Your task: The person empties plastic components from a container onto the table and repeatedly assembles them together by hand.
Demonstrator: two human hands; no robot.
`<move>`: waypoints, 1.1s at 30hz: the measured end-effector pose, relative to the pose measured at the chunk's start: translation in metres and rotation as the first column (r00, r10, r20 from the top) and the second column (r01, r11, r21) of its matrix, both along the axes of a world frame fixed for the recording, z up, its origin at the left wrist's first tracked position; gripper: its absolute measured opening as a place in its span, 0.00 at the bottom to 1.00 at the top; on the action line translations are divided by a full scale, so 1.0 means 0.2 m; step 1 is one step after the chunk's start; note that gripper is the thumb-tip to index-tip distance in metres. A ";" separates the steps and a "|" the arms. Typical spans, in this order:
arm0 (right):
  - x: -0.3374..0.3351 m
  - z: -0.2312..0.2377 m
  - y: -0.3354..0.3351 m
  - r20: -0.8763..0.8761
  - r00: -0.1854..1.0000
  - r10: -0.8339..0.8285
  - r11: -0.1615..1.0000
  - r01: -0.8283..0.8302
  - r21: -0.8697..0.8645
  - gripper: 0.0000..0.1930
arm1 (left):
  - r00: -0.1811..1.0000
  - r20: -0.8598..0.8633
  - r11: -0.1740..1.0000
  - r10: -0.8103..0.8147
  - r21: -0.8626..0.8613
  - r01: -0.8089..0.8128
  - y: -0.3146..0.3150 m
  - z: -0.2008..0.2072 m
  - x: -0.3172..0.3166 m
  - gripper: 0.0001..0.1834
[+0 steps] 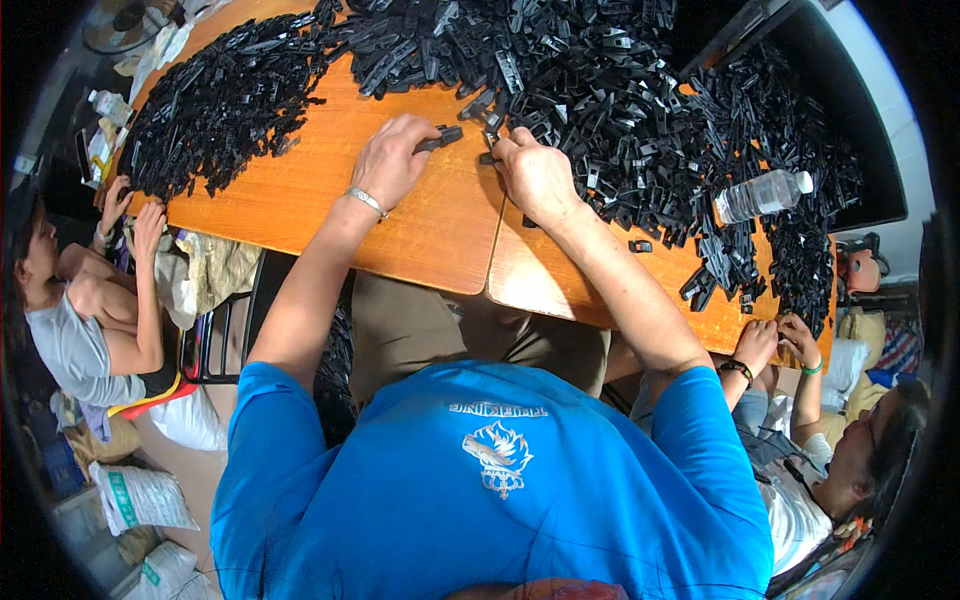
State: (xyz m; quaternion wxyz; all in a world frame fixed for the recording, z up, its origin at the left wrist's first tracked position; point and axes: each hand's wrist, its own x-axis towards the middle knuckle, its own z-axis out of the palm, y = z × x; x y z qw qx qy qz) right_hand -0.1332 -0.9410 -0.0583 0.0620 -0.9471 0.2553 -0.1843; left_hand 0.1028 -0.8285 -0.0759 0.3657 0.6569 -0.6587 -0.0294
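Over the near middle of the wooden table (pixel 420 220), my left hand (pixel 388 160) is closed on a black plastic part (pixel 440 138), which juts from the fingertips toward the right. My right hand (pixel 540 178) faces it across the seam between the tabletops, with thumb and forefinger pinched. A small dark piece (pixel 487 158) shows at those fingertips; its exact shape is partly hidden by the fingers. Just beyond both hands, a large heap of black plastic parts (pixel 610 110) begins, with a few loose ones close to the right fingertips.
Another pile of black parts (pixel 230 100) covers the table's left side. A clear plastic bottle (pixel 765 196) lies on the parts at right. One person (pixel 80 320) sits at the left end, another (pixel 800 480) at the right, both with hands at the table edge. White sacks (pixel 150 498) stand on the floor.
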 end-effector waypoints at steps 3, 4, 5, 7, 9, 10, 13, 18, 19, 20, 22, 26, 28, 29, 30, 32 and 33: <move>0.01 0.00 0.02 -0.002 1.000 -0.007 0.999 0.006 -0.042 0.06 | 0.995 0.090 0.999 0.047 0.006 -0.047 0.05 0.00 0.00 0.17; 0.02 0.02 0.03 -0.006 1.000 -0.002 0.999 0.002 -0.043 0.06 | 0.992 0.100 0.997 0.071 -0.039 -0.068 0.06 -0.01 0.00 0.17; 0.02 0.04 0.03 -0.002 1.000 0.011 1.000 -0.011 -0.013 0.06 | 0.989 0.109 0.993 0.096 -0.084 -0.087 0.07 -0.02 0.00 0.17; 0.02 0.08 0.06 -0.002 1.000 0.024 1.000 -0.024 0.018 0.05 | 0.985 0.126 0.983 0.121 -0.153 -0.102 0.10 0.00 -0.03 0.16; 0.03 0.10 0.09 0.084 0.995 0.047 0.994 -0.056 0.099 0.08 | 0.979 0.143 0.969 0.145 -0.220 -0.112 0.15 0.03 -0.06 0.14; 0.04 0.10 0.10 0.083 0.995 0.047 0.993 -0.056 0.101 0.08 | 0.984 0.110 0.978 0.143 -0.168 -0.123 0.18 0.05 -0.08 0.13; 0.07 0.08 0.14 0.144 0.985 0.091 0.953 -0.128 0.276 0.08 | 0.992 0.051 0.993 0.116 0.005 -0.116 0.28 0.04 -0.15 0.12; 0.09 -0.02 0.22 0.342 0.925 -0.168 0.768 -0.095 0.633 0.09 | 0.992 0.038 0.990 0.120 -0.080 -0.117 0.30 0.06 -0.19 0.10; 0.09 -0.03 0.25 0.386 0.891 -0.239 0.704 -0.115 0.701 0.08 | 0.976 -0.174 0.990 0.129 -0.025 -0.135 0.31 0.06 -0.21 0.10; 0.09 -0.05 0.27 0.457 0.855 -0.243 0.691 -0.178 0.700 0.08 | 0.915 -0.377 0.990 0.142 0.032 -0.140 0.32 0.06 -0.23 0.11; 0.11 -0.04 0.34 0.538 0.808 -0.241 0.651 -0.276 0.707 0.07 | 0.682 -0.723 0.994 0.109 0.089 -0.065 0.33 0.03 -0.29 0.11; 0.07 -0.07 0.37 0.482 0.849 -0.215 0.677 -0.226 0.700 0.08 | 0.260 -0.960 0.993 0.100 0.113 0.039 0.36 0.03 -0.37 0.12; 0.05 -0.03 0.37 0.316 0.939 -0.134 0.727 -0.123 0.675 0.11 | 0.259 -0.962 0.994 0.085 0.099 0.041 0.38 0.01 -0.36 0.12; 0.04 -0.02 0.38 0.315 0.940 -0.132 0.725 -0.124 0.677 0.11 | 0.258 -0.966 0.994 0.031 0.057 0.093 0.39 -0.03 -0.33 0.10; 0.04 0.05 0.41 0.296 0.949 -0.110 0.794 -0.095 0.601 0.12 | 0.255 -0.967 0.990 -0.023 0.014 0.143 0.40 -0.02 -0.31 0.09; 0.04 0.07 0.41 0.274 0.958 -0.085 0.852 -0.073 0.519 0.14 | 0.273 -0.962 0.990 0.016 0.054 0.134 0.41 -0.02 -0.31 0.08; 0.03 0.06 0.38 0.314 0.948 0.054 0.893 -0.187 0.409 0.15 | 0.288 -0.956 0.987 0.052 0.093 0.133 0.42 -0.01 -0.31 0.07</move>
